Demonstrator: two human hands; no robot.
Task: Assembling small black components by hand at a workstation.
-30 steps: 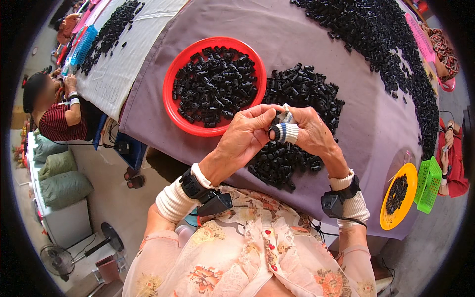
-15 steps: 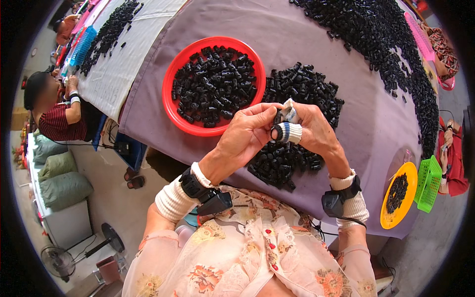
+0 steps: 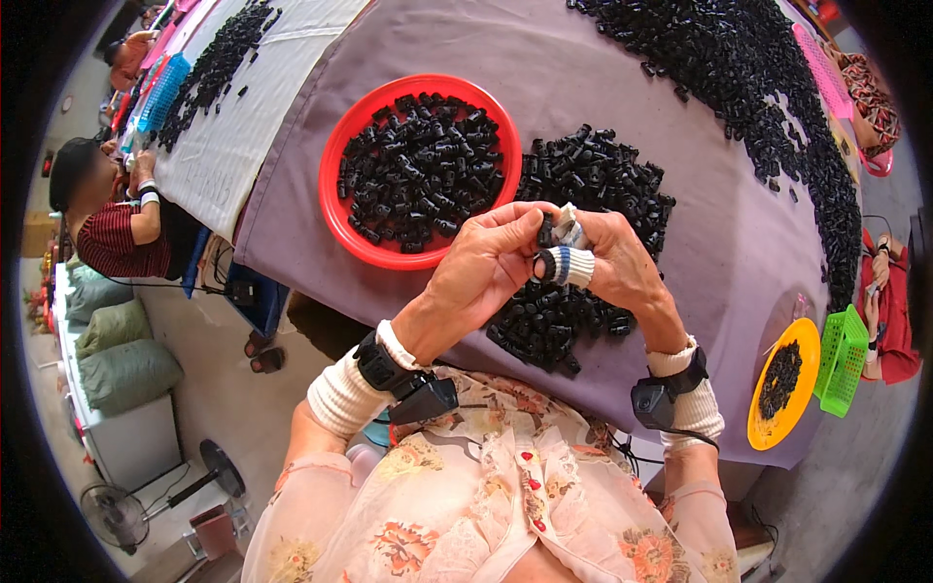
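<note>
Together, your left hand (image 3: pixel 483 267) and right hand (image 3: pixel 614 264) pinch one small black part (image 3: pixel 545 231) between their fingertips, right above the loose heap of black parts (image 3: pixel 583 194) on the purple cloth (image 3: pixel 622 78). Just left of that heap sits the red bowl (image 3: pixel 335 185), filled with more parts.

Purple-clothed table (image 3: pixel 622 87), red bowl (image 3: pixel 335 185), black parts pile (image 3: pixel 593 185)

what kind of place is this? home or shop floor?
Likely a small hand-assembly or sorting workshop: a long cloth-covered table heaped with small black parts, a red tray of them, and another person working further along.
</note>
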